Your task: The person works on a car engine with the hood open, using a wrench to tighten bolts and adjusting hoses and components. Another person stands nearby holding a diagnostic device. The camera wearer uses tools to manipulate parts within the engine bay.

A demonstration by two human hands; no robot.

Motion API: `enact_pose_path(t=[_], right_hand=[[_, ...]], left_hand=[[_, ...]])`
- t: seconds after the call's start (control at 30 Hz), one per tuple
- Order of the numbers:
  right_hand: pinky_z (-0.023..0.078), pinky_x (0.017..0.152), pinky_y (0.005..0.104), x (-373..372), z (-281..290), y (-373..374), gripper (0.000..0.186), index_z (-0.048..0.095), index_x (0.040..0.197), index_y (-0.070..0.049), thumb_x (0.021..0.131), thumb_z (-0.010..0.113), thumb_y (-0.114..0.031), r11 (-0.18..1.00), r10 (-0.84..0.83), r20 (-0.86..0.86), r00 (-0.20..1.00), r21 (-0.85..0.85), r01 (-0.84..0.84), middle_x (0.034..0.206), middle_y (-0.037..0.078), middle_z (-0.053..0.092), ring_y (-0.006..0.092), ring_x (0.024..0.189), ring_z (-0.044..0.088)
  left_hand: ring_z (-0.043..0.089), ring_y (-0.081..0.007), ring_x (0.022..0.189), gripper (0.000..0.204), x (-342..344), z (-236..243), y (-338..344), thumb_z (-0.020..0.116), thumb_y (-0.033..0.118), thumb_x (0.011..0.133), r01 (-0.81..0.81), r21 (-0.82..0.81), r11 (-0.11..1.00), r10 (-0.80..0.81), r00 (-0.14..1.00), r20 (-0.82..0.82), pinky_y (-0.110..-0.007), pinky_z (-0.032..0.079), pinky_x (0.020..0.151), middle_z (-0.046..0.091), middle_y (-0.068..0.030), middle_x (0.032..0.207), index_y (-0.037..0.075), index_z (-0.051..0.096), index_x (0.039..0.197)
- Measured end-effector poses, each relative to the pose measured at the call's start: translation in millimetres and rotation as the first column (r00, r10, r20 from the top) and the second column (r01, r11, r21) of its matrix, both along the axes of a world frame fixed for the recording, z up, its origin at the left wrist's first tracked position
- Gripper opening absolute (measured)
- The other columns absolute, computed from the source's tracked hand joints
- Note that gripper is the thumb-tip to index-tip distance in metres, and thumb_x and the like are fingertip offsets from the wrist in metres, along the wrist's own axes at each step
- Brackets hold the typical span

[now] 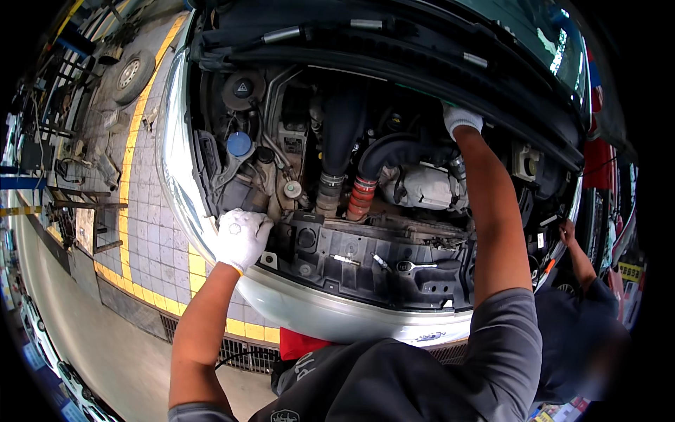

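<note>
My left hand, in a white knit glove, rests on the front left corner of a car's open engine bay. Its fingers are curled in, and anything under them is hidden. My right hand, gloved too, reaches to the back of the bay below the black cowl panel; its fingers are out of sight. On the black front panel lie two slim pieces that look like spark plugs, one spark plug left of the other. Beside them is a ratchet wrench with a dark handle.
A red ribbed hose, a black intake duct and a blue cap fill the bay. At the right, a co-worker's hand touches the car's edge. A loose wheel and a metal stand are on the left floor.
</note>
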State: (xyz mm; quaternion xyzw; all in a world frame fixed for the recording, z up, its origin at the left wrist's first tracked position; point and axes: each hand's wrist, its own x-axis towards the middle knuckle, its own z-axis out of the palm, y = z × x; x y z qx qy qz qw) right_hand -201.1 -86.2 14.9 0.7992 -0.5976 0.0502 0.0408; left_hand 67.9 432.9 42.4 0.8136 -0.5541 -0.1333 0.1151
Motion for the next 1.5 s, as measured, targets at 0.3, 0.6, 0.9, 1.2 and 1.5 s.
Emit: enact_pose_path(t=[0.3,0.6,0.9,1.2,1.5], right_hand=[[0.036,0.124,0.0455,-12,-5,-3,0.053,0.056,0.151,-0.015,0.107,0.055,-0.044,0.991,0.131,-0.102,0.986,0.028,-0.128,0.162,0.015,0.049,0.0399,0.148,0.044],[0.038,0.122,0.0462,-17,10,-1,0.053,0.057,0.151,-0.018,0.108,0.048,-0.049,0.970,0.235,-0.167,0.957,0.099,-0.221,0.161,0.013,0.050,0.0399,0.148,0.045],[0.035,0.124,0.0464,-24,-13,-14,0.054,0.054,0.153,-0.016,0.108,0.050,-0.047,0.963,0.262,-0.227,0.938,0.003,-0.268,0.160,0.016,0.051,0.0390,0.148,0.045],[0.036,0.124,0.0458,-11,-8,-1,0.053,0.057,0.150,-0.014,0.108,0.047,-0.046,0.969,0.245,-0.042,0.969,0.038,-0.243,0.160,0.014,0.051,0.0370,0.148,0.045],[0.048,0.113,0.0504,-29,-5,-2,0.042,0.064,0.141,-0.010,0.107,0.049,-0.029,0.957,0.239,-0.050,0.970,0.184,-0.226,0.147,0.019,0.062,0.0400,0.134,0.059]], left_hand=[[0.069,-0.0356,0.085,0.019,0,-7,5,0.067,0.024,0.092,0.009,-0.036,0.999,-0.008,1.000,0.018,-0.049,0.052,0.082,0.076,-0.0113,0.086,0.010,0.079,0.087],[0.069,-0.0355,0.087,0.019,-1,-5,2,0.067,0.023,0.093,0.011,-0.026,1.000,-0.011,1.000,0.010,-0.048,0.052,0.084,0.076,-0.0106,0.090,0.009,0.079,0.089],[0.070,-0.0353,0.087,0.018,1,-8,2,0.068,0.022,0.092,0.011,-0.064,0.998,-0.011,1.000,0.004,-0.048,0.053,0.083,0.076,-0.0124,0.086,0.009,0.078,0.087],[0.070,-0.0317,0.083,0.016,-3,-10,0,0.068,0.020,0.091,0.101,-0.155,0.983,-0.094,0.994,0.050,-0.045,0.053,0.082,0.077,-0.0086,0.088,0.009,0.076,0.083],[0.069,-0.0303,0.098,0.016,-12,-1,-4,0.068,0.025,0.095,0.044,0.027,0.999,-0.048,0.989,0.139,-0.046,0.050,0.096,0.077,-0.0068,0.096,0.013,0.078,0.090]])
